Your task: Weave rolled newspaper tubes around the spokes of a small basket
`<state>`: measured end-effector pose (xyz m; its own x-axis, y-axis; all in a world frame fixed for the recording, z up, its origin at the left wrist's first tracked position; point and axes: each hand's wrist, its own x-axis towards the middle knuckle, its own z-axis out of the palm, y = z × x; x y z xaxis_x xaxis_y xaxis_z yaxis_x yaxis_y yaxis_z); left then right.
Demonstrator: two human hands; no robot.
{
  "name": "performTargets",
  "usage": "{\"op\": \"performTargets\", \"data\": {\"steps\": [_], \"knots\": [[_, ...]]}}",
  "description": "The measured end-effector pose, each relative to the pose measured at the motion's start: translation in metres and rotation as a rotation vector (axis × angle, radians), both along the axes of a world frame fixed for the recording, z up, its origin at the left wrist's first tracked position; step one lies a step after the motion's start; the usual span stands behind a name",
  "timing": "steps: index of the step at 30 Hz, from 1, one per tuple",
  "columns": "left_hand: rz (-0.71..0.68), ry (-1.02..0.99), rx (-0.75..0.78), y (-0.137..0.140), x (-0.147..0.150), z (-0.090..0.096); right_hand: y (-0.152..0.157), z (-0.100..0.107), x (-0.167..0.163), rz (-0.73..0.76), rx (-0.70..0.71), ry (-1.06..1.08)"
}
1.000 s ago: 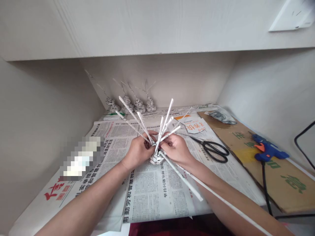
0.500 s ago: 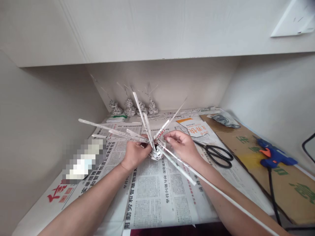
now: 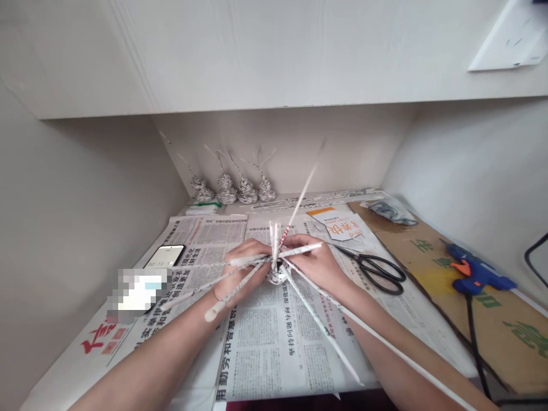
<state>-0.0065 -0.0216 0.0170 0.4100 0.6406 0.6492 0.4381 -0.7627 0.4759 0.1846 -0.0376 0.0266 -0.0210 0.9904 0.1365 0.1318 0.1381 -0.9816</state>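
The small, round, grey-and-white woven newspaper piece [image 3: 277, 276] sat between both hands, over printed newspaper sheets [image 3: 265, 354]. Fingers of the left hand [image 3: 246, 272] gripped its side; the right hand's [image 3: 314, 266] curled beside white rolled-paper strips [image 3: 306, 250], any pinch hidden. Neat weaving called for snug, even tension.

White tabletop [image 3: 274, 216], newspapers [image 3: 252, 357], cardboard [image 3: 492, 328], paper rods [image 3: 319, 200]

Woven paper piece [image 3: 278, 275]: small, rounded, white flecked with dark newsprint, between left hand [image 3: 248, 265] and right hand [image 3: 310, 261]. Rolled paper strips [image 3: 323, 328] splay from its top, several ends loose; red-marked strip [image 3: 299, 202] slants up and away; longest strip [image 3: 385, 341] runs toward near right, out of view.
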Motion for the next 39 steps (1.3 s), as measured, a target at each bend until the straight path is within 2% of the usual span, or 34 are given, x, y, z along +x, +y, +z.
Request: {"op": "performTargets", "data": {"steps": [4, 7, 10, 15, 25, 29, 34, 39], "knots": [[-0.021, 0.010, -0.039, -0.004, 0.004, 0.000, -0.001, -0.001, -0.002, -0.017, -0.003, 0.053], [0.012, -0.006, -0.057, -0.005, 0.009, 0.000, -0.002, -0.004, -0.002, -0.073, 0.112, -0.063], [0.017, -0.087, -0.169, -0.006, 0.013, 0.000, -0.004, -0.006, -0.001, -0.110, 0.223, -0.192], [0.013, -0.167, -0.321, -0.007, 0.018, 0.003, -0.009, -0.001, -0.001, -0.036, 0.382, -0.275], [0.083, -0.077, -0.414, 0.001, 0.012, 0.005, -0.011, 0.003, 0.001, 0.055, 0.508, -0.529], [0.105, -0.057, -0.452, -0.001, 0.014, 0.008, -0.012, 0.004, 0.000, 0.071, 0.517, -0.617], [0.151, -0.009, -0.442, -0.002, 0.016, 0.009, -0.016, 0.003, -0.005, -0.017, 0.513, -0.689], [0.130, -0.058, -0.499, -0.001, 0.018, 0.008, -0.017, -0.001, -0.007, -0.129, 0.368, -0.618]]}}
